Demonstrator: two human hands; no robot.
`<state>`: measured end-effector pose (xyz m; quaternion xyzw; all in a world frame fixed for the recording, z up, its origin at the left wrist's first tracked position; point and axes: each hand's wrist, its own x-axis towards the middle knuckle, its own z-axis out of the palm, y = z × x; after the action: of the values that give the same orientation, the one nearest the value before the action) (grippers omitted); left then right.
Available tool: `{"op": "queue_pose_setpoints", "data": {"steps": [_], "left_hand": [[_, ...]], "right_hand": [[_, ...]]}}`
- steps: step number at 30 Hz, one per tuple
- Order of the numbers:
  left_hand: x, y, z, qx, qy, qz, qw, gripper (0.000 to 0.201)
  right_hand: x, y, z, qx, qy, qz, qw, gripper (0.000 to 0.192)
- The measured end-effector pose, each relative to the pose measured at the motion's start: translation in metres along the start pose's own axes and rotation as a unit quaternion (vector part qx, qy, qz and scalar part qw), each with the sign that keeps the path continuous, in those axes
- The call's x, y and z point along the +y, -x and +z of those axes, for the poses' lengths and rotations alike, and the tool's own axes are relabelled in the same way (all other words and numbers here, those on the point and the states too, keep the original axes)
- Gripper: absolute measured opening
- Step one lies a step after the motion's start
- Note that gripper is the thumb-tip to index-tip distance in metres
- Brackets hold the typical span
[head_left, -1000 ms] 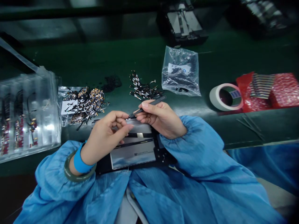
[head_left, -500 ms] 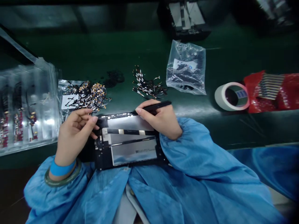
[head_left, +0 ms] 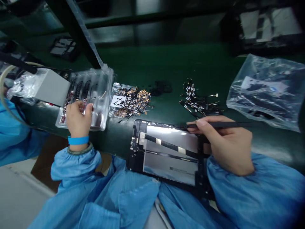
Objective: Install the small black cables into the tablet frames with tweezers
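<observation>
My left hand (head_left: 78,119) is over a clear compartment tray (head_left: 103,92), its thumb apart from the bent fingers. Small red circuit boards (head_left: 64,115) with black leads lie in the compartments there. The fingertips partly hide what is under them. My right hand (head_left: 226,143) grips a slim black pen-like tool (head_left: 224,124), whose tip end is at the upper edge of an opened tablet (head_left: 135,159). Silvery panels show inside the tablet's black frame, crossed by a black ribbon cable (head_left: 169,145) with pale patches. The tablet rests at the table's front edge, against my blue smock.
Beyond the tablet lie a heap of small cables with gold ends (head_left: 140,100), some black pieces (head_left: 162,87) and black-and-white cables (head_left: 197,101). A clear bag (head_left: 267,89) is at right. At left are a grey box (head_left: 51,87) and another person's blue sleeve (head_left: 14,136).
My left hand has left the tablet's upper left corner and moved left to the compartment tray. The view has swung left. My right hand still holds the black tool at the tablet's upper edge.
</observation>
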<state>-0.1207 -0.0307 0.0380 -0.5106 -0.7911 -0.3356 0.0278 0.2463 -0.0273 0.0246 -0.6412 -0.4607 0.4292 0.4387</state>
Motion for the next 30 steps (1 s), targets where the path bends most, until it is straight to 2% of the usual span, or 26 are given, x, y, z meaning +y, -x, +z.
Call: {"op": "queue_pose_setpoints", "data": {"steps": [5,9,11,14,16,17,18,19,21,23,24,25,26,27,30], "left_hand": [[-0.016,-0.029,0.017,-0.013,-0.014,-0.031,0.999,0.024],[-0.01,-0.031,0.008,-0.018,-0.016,-0.024,0.999,0.016],[-0.003,-0.026,-0.003,-0.009,-0.01,-0.021,1.0,0.012],[0.015,-0.015,-0.013,0.024,0.016,-0.018,0.999,0.02],[0.034,-0.004,-0.012,0.02,0.104,-0.015,0.994,0.022],[0.046,0.003,-0.01,-0.015,0.176,-0.021,0.984,0.023],[0.059,0.01,-0.006,-0.079,0.299,-0.044,0.95,0.022],[0.073,0.018,-0.002,-0.171,0.417,-0.075,0.889,0.023],[0.098,0.034,0.008,-0.397,0.532,-0.147,0.733,0.026],[0.119,0.049,0.017,-0.563,0.547,-0.194,0.588,0.028],[0.127,0.056,0.021,-0.613,0.541,-0.207,0.537,0.03],[0.133,0.061,0.024,-0.643,0.531,-0.212,0.51,0.032],[0.137,0.065,0.028,-0.653,0.522,-0.207,0.509,0.034],[0.14,0.068,0.031,-0.647,0.511,-0.19,0.533,0.036],[0.143,0.073,0.038,-0.57,0.469,-0.102,0.667,0.039]], "right_hand": [[-0.001,0.001,0.003,0.013,0.0,-0.004,1.0,0.014],[0.0,0.001,0.001,0.024,-0.021,0.015,0.999,0.013],[-0.002,0.001,-0.002,0.024,-0.063,-0.012,0.998,0.012],[-0.008,-0.002,-0.008,-0.007,-0.15,-0.112,0.982,0.01],[-0.015,-0.004,-0.01,-0.042,-0.13,-0.159,0.978,0.009],[-0.02,-0.004,-0.009,-0.066,-0.092,-0.165,0.98,0.01],[-0.025,-0.005,-0.006,-0.096,-0.047,-0.16,0.981,0.011],[-0.03,-0.005,-0.002,-0.129,-0.009,-0.149,0.98,0.013],[-0.039,-0.005,0.01,-0.204,0.014,-0.13,0.97,0.023],[-0.046,-0.006,0.025,-0.272,-0.016,-0.126,0.954,0.026],[-0.048,-0.006,0.032,-0.296,-0.038,-0.121,0.947,0.025],[-0.049,-0.006,0.037,-0.31,-0.058,-0.11,0.943,0.023],[-0.049,-0.007,0.042,-0.312,-0.074,-0.094,0.943,0.023],[-0.048,-0.008,0.044,-0.302,-0.083,-0.075,0.947,0.028],[-0.043,-0.013,0.041,-0.246,-0.032,-0.059,0.967,0.038]]}}
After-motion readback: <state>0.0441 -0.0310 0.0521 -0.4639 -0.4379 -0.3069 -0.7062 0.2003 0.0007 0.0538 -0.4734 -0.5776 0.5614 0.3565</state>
